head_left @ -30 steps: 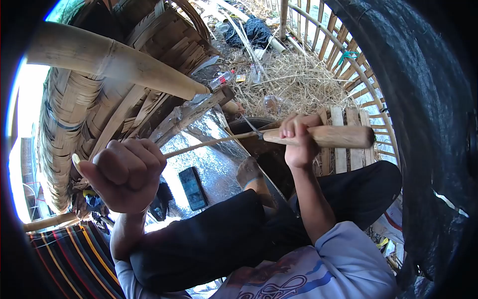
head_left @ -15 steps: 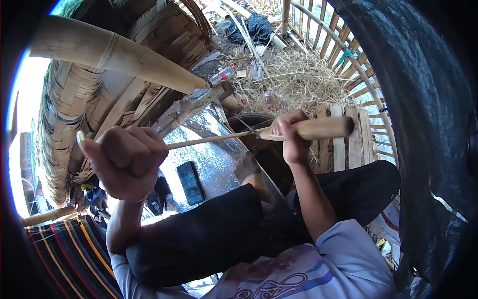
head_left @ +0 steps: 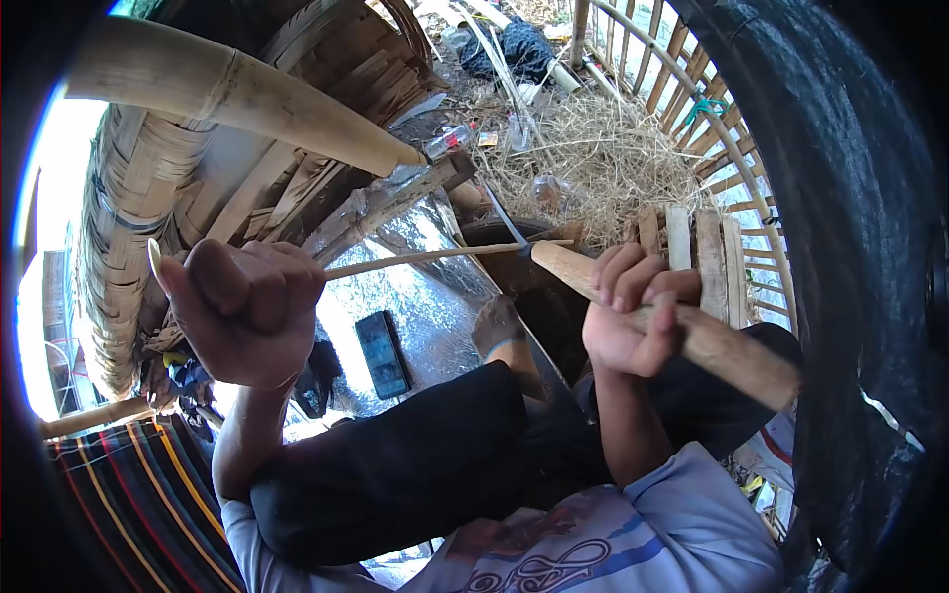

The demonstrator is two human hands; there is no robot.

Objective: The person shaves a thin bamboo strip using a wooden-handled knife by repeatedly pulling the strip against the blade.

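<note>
The left hand (head_left: 242, 311) is clenched in a fist around a thin strip (head_left: 425, 259), which stretches across toward the right hand (head_left: 638, 306), its fingers curled round the wooden handle (head_left: 739, 358) of a knife whose narrow blade (head_left: 504, 214) crosses the strip near its far end.

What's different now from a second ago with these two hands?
The right hand has shifted right and lower in view, tilting the thick pale wooden handle: nearly level before, it now slopes down rightward, its thin dark metal blade steeper. Nothing was let go. The left hand still grips the thin tan strip; the black rectangular phone hasn't moved.
</note>
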